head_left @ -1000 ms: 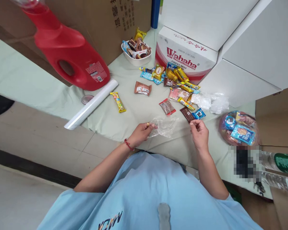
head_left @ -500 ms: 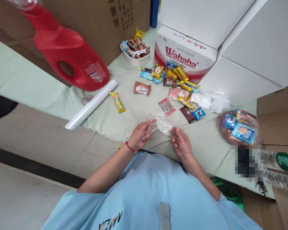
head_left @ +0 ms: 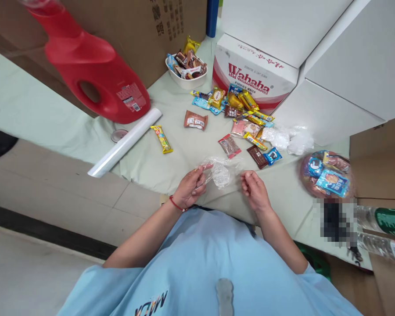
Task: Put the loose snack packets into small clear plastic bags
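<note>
A thin piece of clear plastic film point(head_left: 221, 174), bunched in the middle, is stretched between my two hands just above the cloth-covered table. My left hand point(head_left: 191, 186), with a red cord at its wrist, is closed and pinches the film's left edge. The fingers of my right hand point(head_left: 255, 191) are curled in a pinch on its right edge. Just beyond lie a red-edged clear snack packet point(head_left: 229, 145), a dark brown packet point(head_left: 257, 157) and a small blue packet point(head_left: 272, 156).
Farther back are piled snacks point(head_left: 240, 101), a white snack bowl point(head_left: 188, 83), a Wahaha carton point(head_left: 255, 72) and crumpled clear plastic point(head_left: 291, 139). A film-covered snack bowl point(head_left: 329, 175) and bottles point(head_left: 390, 221) stand right. Left are a white roll point(head_left: 125, 142), yellow packet point(head_left: 162, 139) and red jug point(head_left: 95, 74).
My right hand has moved a little to the right, away from my left hand. The film between them is spread wider. The snacks have stayed put.
</note>
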The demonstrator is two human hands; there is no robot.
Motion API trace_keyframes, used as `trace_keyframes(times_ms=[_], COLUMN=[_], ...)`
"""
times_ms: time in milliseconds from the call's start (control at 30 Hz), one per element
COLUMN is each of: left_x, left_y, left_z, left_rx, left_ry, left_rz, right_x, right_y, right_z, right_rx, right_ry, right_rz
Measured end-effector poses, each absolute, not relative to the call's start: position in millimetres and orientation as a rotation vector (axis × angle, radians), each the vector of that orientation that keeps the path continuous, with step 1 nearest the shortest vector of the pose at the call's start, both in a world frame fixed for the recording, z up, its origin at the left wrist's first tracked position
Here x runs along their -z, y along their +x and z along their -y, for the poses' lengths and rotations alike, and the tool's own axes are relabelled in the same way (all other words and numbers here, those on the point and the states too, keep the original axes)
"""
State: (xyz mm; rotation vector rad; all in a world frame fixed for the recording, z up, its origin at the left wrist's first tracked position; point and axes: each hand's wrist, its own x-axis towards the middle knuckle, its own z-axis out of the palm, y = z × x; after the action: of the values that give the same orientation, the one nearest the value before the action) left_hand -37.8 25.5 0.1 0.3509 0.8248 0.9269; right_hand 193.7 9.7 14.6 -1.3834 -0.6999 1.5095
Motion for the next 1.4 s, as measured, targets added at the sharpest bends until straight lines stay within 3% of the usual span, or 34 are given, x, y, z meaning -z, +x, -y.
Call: trace_keyframes(times_ms=[233, 467, 700, 933, 1333, 1400], left_x=[4, 2, -13, -21, -20, -15], left_y=[-42, -68, -82, -90, -101, -99], left_z=[-26, -29, -37, -44, -68, -69], left_rx=[-0.909, -0.760, -0.661, -0.557, -0.476, -0.525], left_ry=[0.387, 0.552, 0.637, 0.771, 0.932, 0.956], left_rz=[-0.810, -0.874, -0.902, -0.940, -1.049, -1.116], right_x=[-6, -33, -53, -47, -36, -25], right_y=[178, 204, 227, 238, 270, 276], right_z=[-14, -34, -40, -38, -40, -41], right_rx=[-1.265, -1.571, -1.745, -1.525, -1.645, -1.525], right_ry=[-1.461, -1.348, -1.402, -1.304, -1.415, -1.490], right_rz=[0.930, 0.704, 0.929, 0.939, 0.863, 0.969])
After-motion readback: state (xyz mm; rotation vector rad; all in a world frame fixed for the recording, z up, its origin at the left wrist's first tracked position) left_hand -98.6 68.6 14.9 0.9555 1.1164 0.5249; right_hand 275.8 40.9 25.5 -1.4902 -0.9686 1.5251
